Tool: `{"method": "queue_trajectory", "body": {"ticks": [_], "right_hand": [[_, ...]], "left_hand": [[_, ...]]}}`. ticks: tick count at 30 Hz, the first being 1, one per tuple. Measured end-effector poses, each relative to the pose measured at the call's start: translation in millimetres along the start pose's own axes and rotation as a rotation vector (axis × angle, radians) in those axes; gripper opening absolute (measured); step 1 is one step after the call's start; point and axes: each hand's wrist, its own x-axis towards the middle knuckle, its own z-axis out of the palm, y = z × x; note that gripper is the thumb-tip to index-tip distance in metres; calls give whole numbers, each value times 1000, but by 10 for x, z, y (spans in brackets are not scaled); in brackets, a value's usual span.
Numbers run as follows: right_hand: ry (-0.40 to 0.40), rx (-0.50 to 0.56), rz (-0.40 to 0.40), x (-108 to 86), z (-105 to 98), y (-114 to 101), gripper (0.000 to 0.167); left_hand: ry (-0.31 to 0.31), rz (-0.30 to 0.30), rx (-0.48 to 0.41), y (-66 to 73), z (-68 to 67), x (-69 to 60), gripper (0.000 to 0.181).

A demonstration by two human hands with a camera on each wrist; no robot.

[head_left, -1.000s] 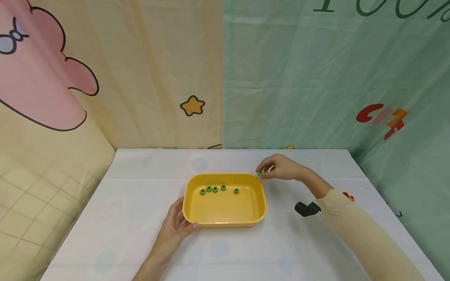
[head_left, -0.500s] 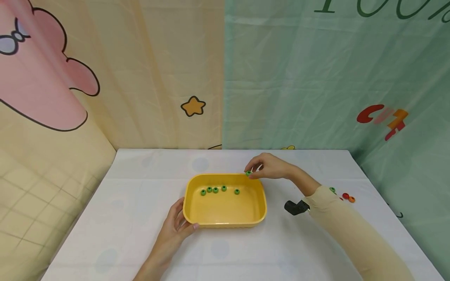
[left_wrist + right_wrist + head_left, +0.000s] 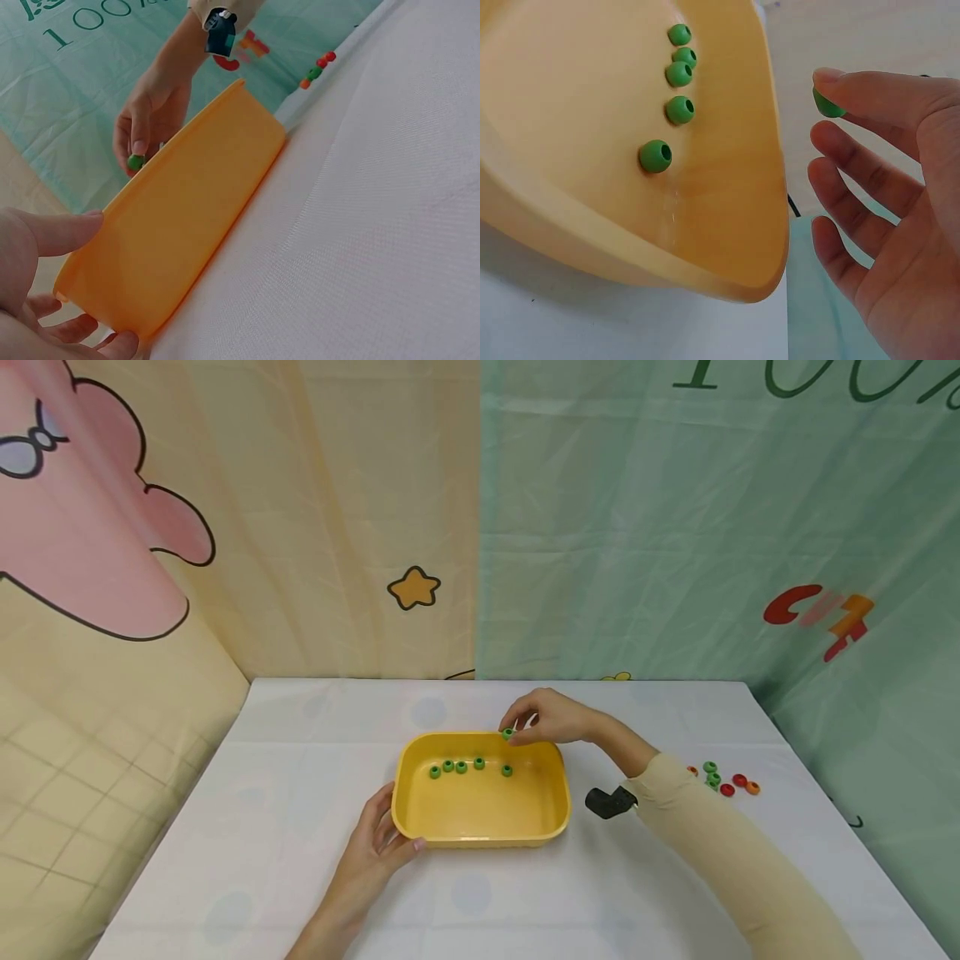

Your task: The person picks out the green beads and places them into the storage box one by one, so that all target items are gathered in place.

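Pinching green bead (image 3: 507, 734) in right hand (image 3: 553, 717) by far rim of yellow tray (image 3: 480, 814), gripping left side with left hand (image 3: 372, 842). Can count five beads (image 3: 479, 763) inside; likely still to add: loose greens (image 3: 710, 767) on counter (image 3: 225, 827).

In the head view, some fingertips of the bare left hand (image 3: 371, 852) are hidden at the left edge of the yellow, round-cornered plastic tray (image 3: 480, 814), whose outer wall hides its inside from the left wrist camera. The bare right hand's (image 3: 551, 717) thumb partly covers a round green bead (image 3: 829, 106). Toward the white table's (image 3: 247, 827) right edge, small red, orange and green beads (image 3: 713, 778) overlap, too tiny to count surely.
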Motion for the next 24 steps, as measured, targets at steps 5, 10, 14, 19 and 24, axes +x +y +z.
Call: {"method": "queue_trajectory", "body": {"ticks": [5, 10, 14, 19, 24], "right_hand": [[-6, -9, -28, 62, 37, 4, 21], [-16, -18, -38, 108, 65, 1, 23], [-25, -19, -38, 126, 78, -7, 25], [-16, -18, -32, 111, 72, 3, 25], [-4, 0, -9, 77, 58, 40, 24]], "left_hand": [[1, -3, -4, 1, 4, -6, 93], [3, -2, -4, 3, 6, -11, 93], [2, 1, -1, -2, 6, -9, 93], [-1, 3, -2, -3, 4, -6, 93], [-2, -1, -2, 8, 1, -9, 93]]}}
